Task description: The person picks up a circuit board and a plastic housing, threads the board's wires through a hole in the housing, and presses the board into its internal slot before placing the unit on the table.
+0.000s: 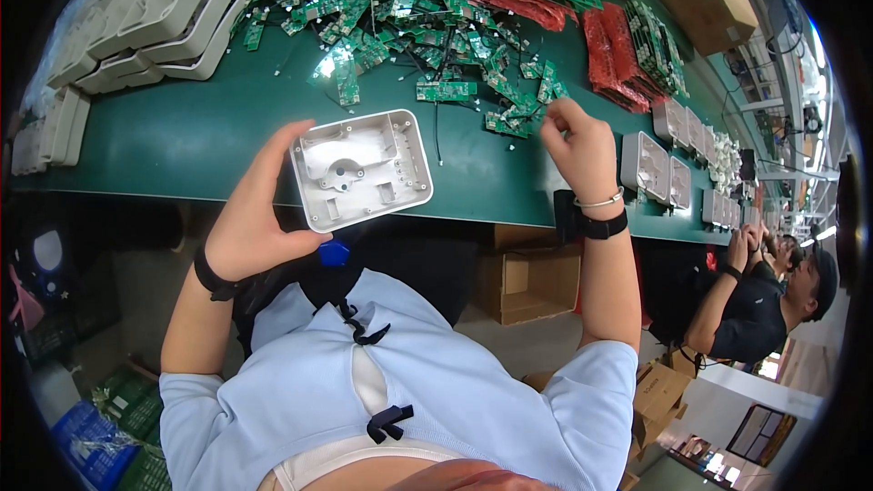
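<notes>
One white housing (368,177), long axis crosswise: left hand (250,227) gripped its left end; right hand (582,150) curled beside green boards (507,125), contents unclear.

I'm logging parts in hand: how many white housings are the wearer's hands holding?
1. The white housing is in the left hand, gripped by its left side. The right hand, beside the circuit boards, holds none; no held housing looks hidden.

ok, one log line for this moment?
left hand: holding white rectangular plastic housing | right hand: curled beside loose green circuit boards
</notes>
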`<state>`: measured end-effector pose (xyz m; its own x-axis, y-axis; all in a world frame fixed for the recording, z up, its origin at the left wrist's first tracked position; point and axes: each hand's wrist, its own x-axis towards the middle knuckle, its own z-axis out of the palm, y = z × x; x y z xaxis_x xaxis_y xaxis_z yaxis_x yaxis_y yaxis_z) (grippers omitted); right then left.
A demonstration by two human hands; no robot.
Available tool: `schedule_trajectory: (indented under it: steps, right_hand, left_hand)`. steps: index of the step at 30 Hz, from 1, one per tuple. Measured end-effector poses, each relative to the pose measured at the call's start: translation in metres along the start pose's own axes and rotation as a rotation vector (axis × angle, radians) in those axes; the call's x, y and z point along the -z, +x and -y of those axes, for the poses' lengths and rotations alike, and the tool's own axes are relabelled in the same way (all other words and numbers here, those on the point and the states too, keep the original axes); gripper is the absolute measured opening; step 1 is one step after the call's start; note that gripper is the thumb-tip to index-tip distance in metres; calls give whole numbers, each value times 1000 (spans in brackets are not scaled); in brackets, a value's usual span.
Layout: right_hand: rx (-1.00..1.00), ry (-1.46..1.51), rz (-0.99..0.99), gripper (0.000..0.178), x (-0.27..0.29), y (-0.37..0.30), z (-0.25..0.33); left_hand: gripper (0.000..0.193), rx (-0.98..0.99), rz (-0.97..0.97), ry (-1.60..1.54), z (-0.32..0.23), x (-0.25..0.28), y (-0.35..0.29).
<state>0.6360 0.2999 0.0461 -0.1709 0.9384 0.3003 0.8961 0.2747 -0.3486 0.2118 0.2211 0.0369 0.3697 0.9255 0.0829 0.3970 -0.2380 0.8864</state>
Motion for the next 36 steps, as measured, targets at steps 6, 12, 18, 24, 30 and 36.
schedule_trajectory:
  steps: [6,12,18,24,30,36]
  right_hand:
    - [-16,38,27,12,-7,-2,10]
    - [271,-260,4,10,-7,7,10]
    - [16,252,-6,7,-2,-1,8]
    - [-174,292,-93,9,-7,-16,23]
    - [-48,196,-151,9,-6,-6,23]
    - [-196,700,-269,12,-5,-2,9]
  left_hand:
    - [110,1,3,-11,0,1,0]
    - [111,-2,0,1,3,1,-3]
    - [111,-6,-6,-13,5,0,-4]
    - [109,24,10,-43,-1,2,0]
    - [107,-8,8,-17,-5,3,1]
    - [108,-14,-1,-11,-3,2,-2]
